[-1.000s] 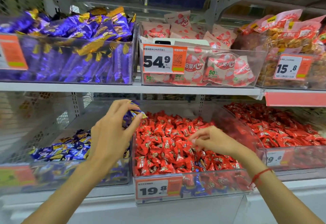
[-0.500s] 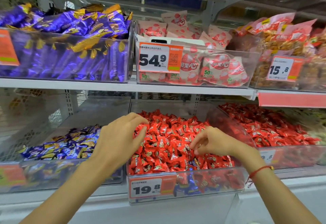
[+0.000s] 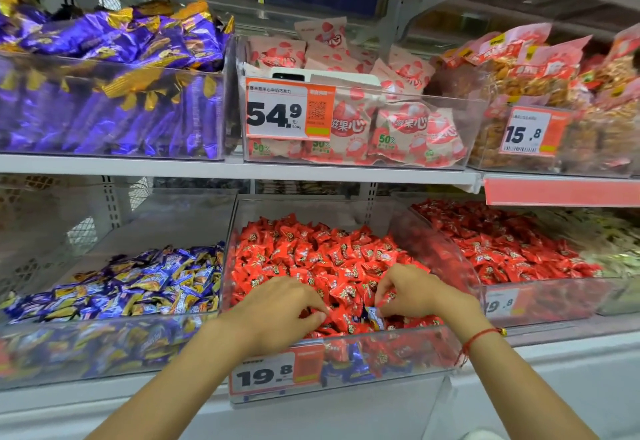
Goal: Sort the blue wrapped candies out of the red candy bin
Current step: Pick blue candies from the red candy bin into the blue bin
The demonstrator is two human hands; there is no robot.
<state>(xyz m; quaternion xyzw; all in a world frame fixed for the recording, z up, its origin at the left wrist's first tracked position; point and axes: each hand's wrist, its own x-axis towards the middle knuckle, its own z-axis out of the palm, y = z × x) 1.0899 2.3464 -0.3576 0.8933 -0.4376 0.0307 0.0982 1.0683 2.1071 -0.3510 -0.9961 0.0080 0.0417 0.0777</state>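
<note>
Both hands are down in the near edge of the red candy bin (image 3: 346, 363), digging. The right hand (image 3: 410, 292) has its fingers curled and looks to be pinching a blue candy (image 3: 375, 316) poking up between the red ones, though I can't tell how firm that hold is. The left hand (image 3: 277, 308) is curled too, fingertips pressed into the red candies (image 3: 311, 252), probably parting them; can't tell if it's got one. More blue wrappers show low behind the bin's front wall. The blue candy bin (image 3: 114, 346) sits just left, handy for drop-offs.
</note>
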